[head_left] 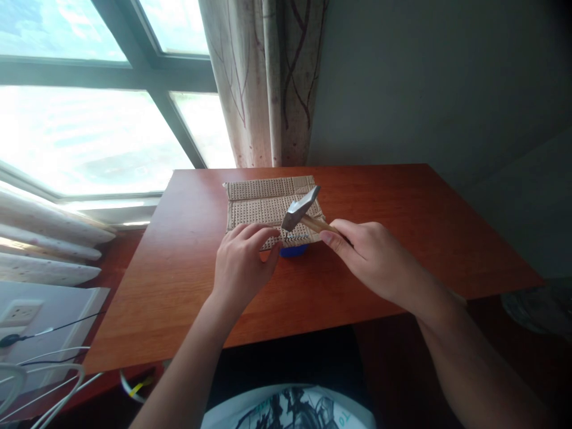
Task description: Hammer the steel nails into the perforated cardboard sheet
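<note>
A sheet of cardboard [255,210] dotted with rows of small holes lies on the wooden table. Short dark pieces, perhaps nails [298,237], stand in a row near its front edge. My right hand [369,247] is wrapped round the wooden handle of a hammer [300,210], its metal head tilted above the sheet's front part. At the sheet's front left, my left hand [243,256] has thumb and forefinger brought together in a pinch. What they hold, if anything, is too small to name. Part of a blue object [294,250] shows under the front edge.
The brown table [393,202] reaches to a grey wall [402,83] at the back right. A window [89,137] and patterned curtains [254,89] are behind and to the left. White cables [67,381] and a wall socket [21,313] are at the lower left.
</note>
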Available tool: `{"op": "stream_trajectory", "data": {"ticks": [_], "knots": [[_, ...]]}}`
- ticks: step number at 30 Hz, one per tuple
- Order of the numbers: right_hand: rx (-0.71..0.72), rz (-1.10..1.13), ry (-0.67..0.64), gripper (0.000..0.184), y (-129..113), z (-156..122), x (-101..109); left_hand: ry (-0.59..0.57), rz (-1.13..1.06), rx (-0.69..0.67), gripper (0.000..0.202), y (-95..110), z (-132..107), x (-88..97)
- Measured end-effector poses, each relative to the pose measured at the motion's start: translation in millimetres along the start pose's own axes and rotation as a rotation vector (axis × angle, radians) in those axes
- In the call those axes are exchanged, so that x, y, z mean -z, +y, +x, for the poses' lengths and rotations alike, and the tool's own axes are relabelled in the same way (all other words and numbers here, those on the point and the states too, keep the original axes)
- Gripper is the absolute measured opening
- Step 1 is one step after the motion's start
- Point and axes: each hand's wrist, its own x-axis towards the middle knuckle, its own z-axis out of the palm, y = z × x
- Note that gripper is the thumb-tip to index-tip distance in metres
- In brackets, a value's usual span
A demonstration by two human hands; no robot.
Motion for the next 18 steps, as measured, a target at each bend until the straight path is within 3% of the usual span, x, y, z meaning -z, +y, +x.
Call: {"op": "stream_trajectory", "data": {"ticks": [18], "knots": [[-0.006,-0.037,-0.029,0.039,0.0,1.3,-11.4,-0.037,-0.012,-0.018,0.01,-2.1,-1.9,-3.5]]}}
